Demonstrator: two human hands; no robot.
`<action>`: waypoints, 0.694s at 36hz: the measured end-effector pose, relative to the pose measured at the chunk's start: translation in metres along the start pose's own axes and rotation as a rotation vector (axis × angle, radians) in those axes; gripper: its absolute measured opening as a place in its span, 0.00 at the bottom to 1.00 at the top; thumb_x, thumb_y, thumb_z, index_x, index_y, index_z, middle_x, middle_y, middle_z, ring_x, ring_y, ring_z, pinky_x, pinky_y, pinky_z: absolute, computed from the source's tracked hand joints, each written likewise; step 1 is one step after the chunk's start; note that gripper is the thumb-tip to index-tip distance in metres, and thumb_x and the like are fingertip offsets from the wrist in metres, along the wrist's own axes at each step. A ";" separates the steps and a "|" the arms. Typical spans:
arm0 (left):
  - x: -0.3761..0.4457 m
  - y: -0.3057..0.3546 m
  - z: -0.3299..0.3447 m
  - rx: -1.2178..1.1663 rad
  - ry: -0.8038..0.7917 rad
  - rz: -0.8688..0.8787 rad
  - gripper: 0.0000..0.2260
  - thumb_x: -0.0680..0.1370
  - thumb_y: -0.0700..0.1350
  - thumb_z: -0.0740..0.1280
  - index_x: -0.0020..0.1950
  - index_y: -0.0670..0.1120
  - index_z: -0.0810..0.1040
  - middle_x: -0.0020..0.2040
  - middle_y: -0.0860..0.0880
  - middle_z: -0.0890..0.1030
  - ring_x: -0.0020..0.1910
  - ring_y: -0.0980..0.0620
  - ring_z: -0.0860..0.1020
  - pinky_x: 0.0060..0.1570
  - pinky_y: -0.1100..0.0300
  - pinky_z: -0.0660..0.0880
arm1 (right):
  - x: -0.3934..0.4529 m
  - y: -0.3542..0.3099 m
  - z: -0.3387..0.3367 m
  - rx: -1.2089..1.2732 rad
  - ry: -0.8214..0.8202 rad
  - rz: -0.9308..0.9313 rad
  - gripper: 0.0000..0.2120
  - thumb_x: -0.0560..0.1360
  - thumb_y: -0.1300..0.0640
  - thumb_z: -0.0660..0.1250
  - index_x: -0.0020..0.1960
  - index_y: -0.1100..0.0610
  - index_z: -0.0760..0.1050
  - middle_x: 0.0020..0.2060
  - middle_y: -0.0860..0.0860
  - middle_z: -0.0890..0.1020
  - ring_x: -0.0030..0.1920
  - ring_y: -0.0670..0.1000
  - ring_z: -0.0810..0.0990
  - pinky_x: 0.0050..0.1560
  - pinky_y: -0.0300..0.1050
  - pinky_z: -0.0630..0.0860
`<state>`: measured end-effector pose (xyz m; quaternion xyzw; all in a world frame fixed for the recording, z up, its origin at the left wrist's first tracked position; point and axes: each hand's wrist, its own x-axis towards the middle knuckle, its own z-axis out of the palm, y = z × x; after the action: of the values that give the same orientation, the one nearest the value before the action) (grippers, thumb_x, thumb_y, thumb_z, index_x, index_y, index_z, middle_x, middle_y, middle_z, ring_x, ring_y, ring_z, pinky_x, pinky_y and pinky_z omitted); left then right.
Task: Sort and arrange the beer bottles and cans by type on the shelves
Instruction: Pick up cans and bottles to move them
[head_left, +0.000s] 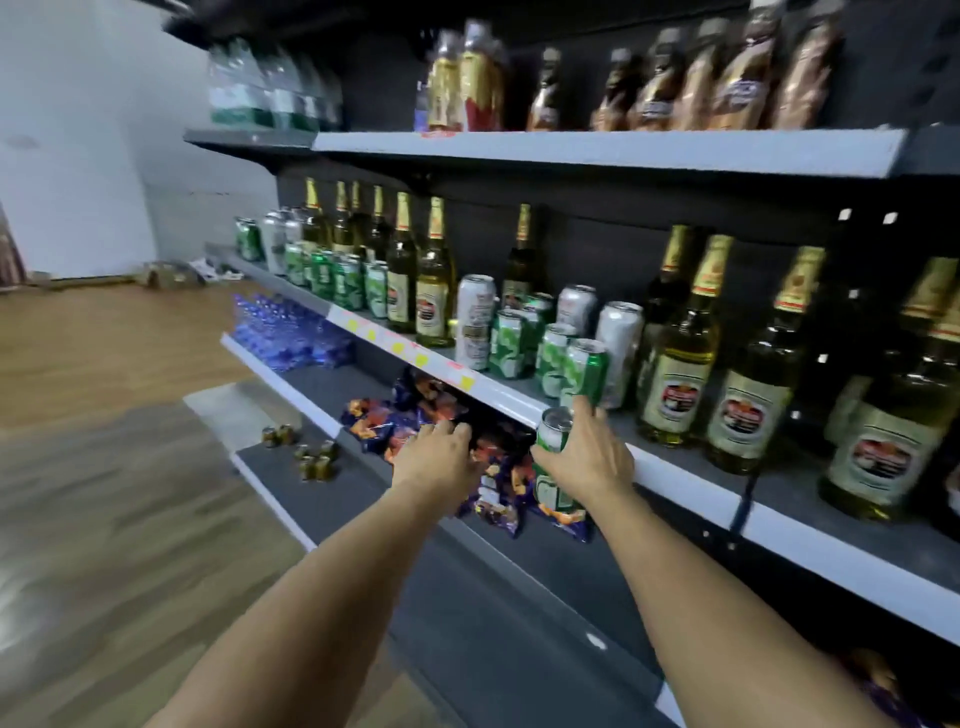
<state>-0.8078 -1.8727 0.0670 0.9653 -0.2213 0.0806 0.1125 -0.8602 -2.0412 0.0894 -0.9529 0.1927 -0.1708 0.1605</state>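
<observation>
both arms reach forward from the bottom of the view toward the middle shelf (524, 402). the right hand (584, 457) is curled round a green can (551, 441), gripping it in front of the white front edge of that shelf, a little below the shelf's surface; the index finger stretches up and touches a second green can (587, 371) standing at the shelf's front. the left hand (441, 457) hangs left of the held can with fingers loosely bent, holding nothing, over the snack packets (415, 415) that lie on the shelf below the middle shelf.

on the middle shelf, just behind the touched can, stands a mixed cluster: more green cans (511, 343) and tall silver cans (475, 319), with one dark bottle (522, 260) behind them. to the right of this cluster stand gold-foil beer bottles (680, 358) with pale labels, in a loose row running to the right edge. to the left of the cluster stand two similar bottles (434, 291), then a row of green cans (345, 280) with more gold-necked bottles behind, out to the shelf's far left end.

under the middle shelf, further left than the snack packets, sit blue-capped water bottles (291, 332). on the lowest shelf are a few small tins (311, 457). above the middle shelf, the top shelf (571, 148) carries brown bottles (727, 83), blurred, and clear bottles at its far left.
</observation>
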 end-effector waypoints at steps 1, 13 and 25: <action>0.003 -0.020 -0.001 0.012 -0.003 -0.015 0.20 0.80 0.55 0.60 0.69 0.46 0.68 0.64 0.45 0.72 0.65 0.43 0.69 0.59 0.51 0.68 | 0.006 -0.015 0.010 -0.005 -0.016 -0.018 0.36 0.73 0.41 0.69 0.73 0.54 0.58 0.67 0.55 0.67 0.62 0.59 0.74 0.49 0.49 0.71; 0.045 -0.202 -0.002 0.125 -0.036 -0.167 0.19 0.79 0.54 0.60 0.66 0.47 0.69 0.63 0.46 0.72 0.65 0.44 0.70 0.60 0.51 0.69 | 0.082 -0.168 0.118 0.041 -0.142 -0.169 0.31 0.70 0.41 0.71 0.63 0.55 0.63 0.60 0.54 0.71 0.57 0.59 0.76 0.42 0.47 0.68; 0.166 -0.318 -0.019 0.165 0.013 -0.268 0.17 0.79 0.53 0.61 0.64 0.46 0.69 0.64 0.46 0.72 0.65 0.45 0.69 0.57 0.52 0.70 | 0.228 -0.289 0.173 0.103 -0.092 -0.319 0.32 0.69 0.41 0.71 0.64 0.57 0.64 0.60 0.55 0.72 0.57 0.59 0.75 0.44 0.47 0.69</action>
<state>-0.5204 -1.6569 0.0620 0.9916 -0.0823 0.0893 0.0438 -0.5047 -1.8430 0.1032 -0.9687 0.0222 -0.1598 0.1888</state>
